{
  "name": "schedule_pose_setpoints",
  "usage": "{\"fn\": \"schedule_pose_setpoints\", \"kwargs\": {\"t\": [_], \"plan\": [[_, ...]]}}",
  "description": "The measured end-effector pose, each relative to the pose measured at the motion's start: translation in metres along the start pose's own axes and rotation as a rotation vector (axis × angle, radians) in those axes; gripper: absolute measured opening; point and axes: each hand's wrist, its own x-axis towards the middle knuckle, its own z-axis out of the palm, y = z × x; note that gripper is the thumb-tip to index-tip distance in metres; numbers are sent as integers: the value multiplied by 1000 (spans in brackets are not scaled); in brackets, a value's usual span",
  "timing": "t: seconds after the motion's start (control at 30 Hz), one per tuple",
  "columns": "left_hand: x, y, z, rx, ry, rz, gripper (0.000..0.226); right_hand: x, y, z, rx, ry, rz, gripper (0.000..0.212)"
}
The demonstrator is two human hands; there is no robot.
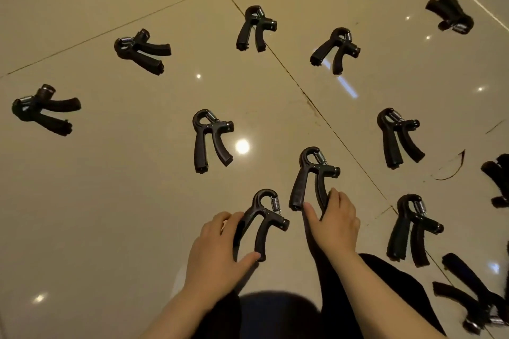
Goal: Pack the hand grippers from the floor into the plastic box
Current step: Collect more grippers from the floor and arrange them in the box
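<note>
Several black hand grippers with steel springs lie scattered on the glossy beige tiled floor (110, 215). My left hand (217, 253) is closed around the handles of the nearest hand gripper (265, 221), thumb at its lower tip. My right hand (334, 224) grips the lower handles of a second hand gripper (311, 176) just right of it. Other grippers lie farther off, such as one in the middle (210, 140) and one at the far left (44, 109). No plastic box is in view.
More grippers line the right side (413, 228) and the back (254, 27). Dark tile joints run diagonally across the floor. My dark-clothed legs (278, 314) fill the bottom edge. Ceiling lights reflect as bright spots on the tiles.
</note>
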Motion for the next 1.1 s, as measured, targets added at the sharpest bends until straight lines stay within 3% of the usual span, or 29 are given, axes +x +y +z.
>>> {"fn": "schedule_pose_setpoints", "kwargs": {"t": [0.1,0.27,0.47,0.57,0.7,0.83,0.93,1.1], "plan": [[19,-1,22,49,-85,-29,90,15,-10,5,-51,39,-11,86],[38,-4,53,225,-77,129,86,23,-22,4,-110,-15,16,111],[39,-6,60,287,-97,95,89,27,-24,-2,-92,-59,32,108],[40,-15,58,220,-13,78,88,26,-23,-5,-53,-86,41,104],[38,-41,56,136,71,-94,89,18,-17,-6,-66,-72,38,101],[36,-47,55,111,52,-95,93,12,-17,-4,-91,-71,26,106],[41,-44,40,70,71,-26,89,13,-20,-9,-37,-79,43,104],[37,-28,-8,47,213,286,77,-2,-23,-48,212,-34,-10,92]]}}
